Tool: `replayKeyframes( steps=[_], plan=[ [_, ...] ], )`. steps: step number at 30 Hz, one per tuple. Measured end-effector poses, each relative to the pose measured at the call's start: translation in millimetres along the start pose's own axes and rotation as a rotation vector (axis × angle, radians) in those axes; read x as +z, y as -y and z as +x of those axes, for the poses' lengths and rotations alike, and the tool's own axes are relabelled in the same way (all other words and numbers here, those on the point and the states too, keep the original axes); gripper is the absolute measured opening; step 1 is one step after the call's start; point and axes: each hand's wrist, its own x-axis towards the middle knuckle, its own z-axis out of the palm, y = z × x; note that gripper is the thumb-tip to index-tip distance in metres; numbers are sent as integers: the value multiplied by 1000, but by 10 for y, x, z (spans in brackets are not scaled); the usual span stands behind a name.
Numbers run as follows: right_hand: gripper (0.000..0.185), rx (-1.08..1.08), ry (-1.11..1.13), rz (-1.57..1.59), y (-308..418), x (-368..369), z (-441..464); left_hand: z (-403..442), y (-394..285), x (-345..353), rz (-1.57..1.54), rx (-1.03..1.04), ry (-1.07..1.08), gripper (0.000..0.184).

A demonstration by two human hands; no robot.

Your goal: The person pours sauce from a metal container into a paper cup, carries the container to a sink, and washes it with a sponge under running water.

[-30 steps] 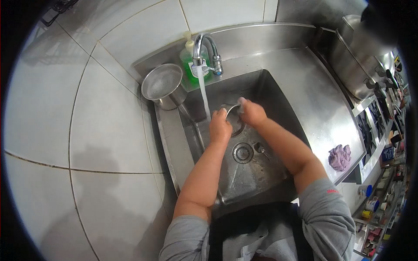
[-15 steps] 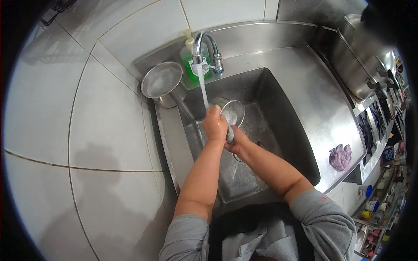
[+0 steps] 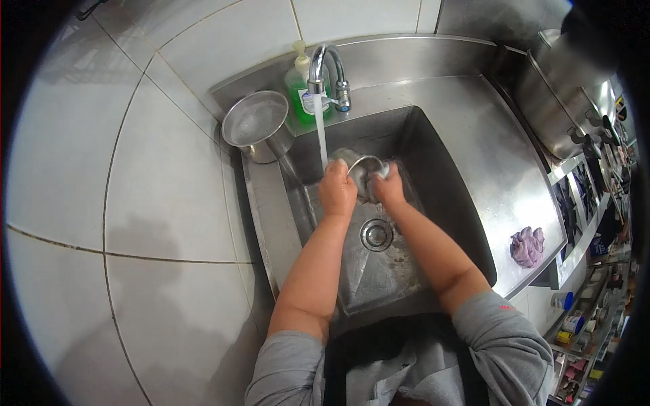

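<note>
The metal pot (image 3: 362,174), likely light, stiff and slippery, is at the sink's (image 3: 450,189) eleven o'clock; its rim offers purchase. The left hand (image 3: 337,195) grips nine o'clock; the right's (image 3: 388,187) blurred fingers, at three, are unclear.

In front of me and to my left rise large glossy white wall tiles (image 3: 179,169) with dark grout lines, a soft shadow falling across the lower ones. A brushed stainless-steel surface (image 3: 467,128) with a raised back edge catches pale glare. On my right stand a metal-framed stove (image 3: 575,196) with black grates and, lower down, cluttered grey metal shelves (image 3: 586,331) above pale floor.
</note>
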Motion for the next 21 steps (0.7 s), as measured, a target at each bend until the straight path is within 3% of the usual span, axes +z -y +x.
replayKeyframes(
  steps=[2, 3, 5, 7, 8, 10, 12, 13, 14, 15, 19, 21],
  plan=[
    [22, 630, 115, 555, 302, 20, -332, 9, 2, 7, -13, -1, -42, 13],
    [19, 841, 272, 809, 338, 27, -438, -2, 7, 24, -14, -4, -36, 13],
    [20, 1141, 300, 1122, 444, 108, -613, -21, 9, 41, -18, -5, -26, 12],
    [23, 1028, 536, 1376, 195, 236, -591, 9, 30, 17, -33, -60, -60, 10],
    [23, 1022, 533, 1381, 207, 181, -549, 19, 25, 6, -70, -55, -89, 10],
    [28, 862, 503, 812, 210, -9, -419, 29, 24, 4, -79, -23, -86, 10],
    [39, 25, 138, 149, 183, -216, -234, -2, -5, 27, -91, -2, -85, 11],
    [44, -116, 94, -154, 218, -386, -102, -34, -44, 56, -95, -13, -14, 11],
    [46, -122, 195, -273, 388, -559, 23, -52, -63, 66, -98, -24, 57, 12],
    [45, -338, 162, -308, 413, -614, 96, -43, -54, 57, -96, -23, 55, 12],
    [40, -437, 153, -288, 745, -693, 250, 9, 158, 162, -64, -18, -12, 19],
    [38, -473, 146, -231, 871, -733, 356, 35, 304, 349, -383, -549, -64, 39]
  ],
)
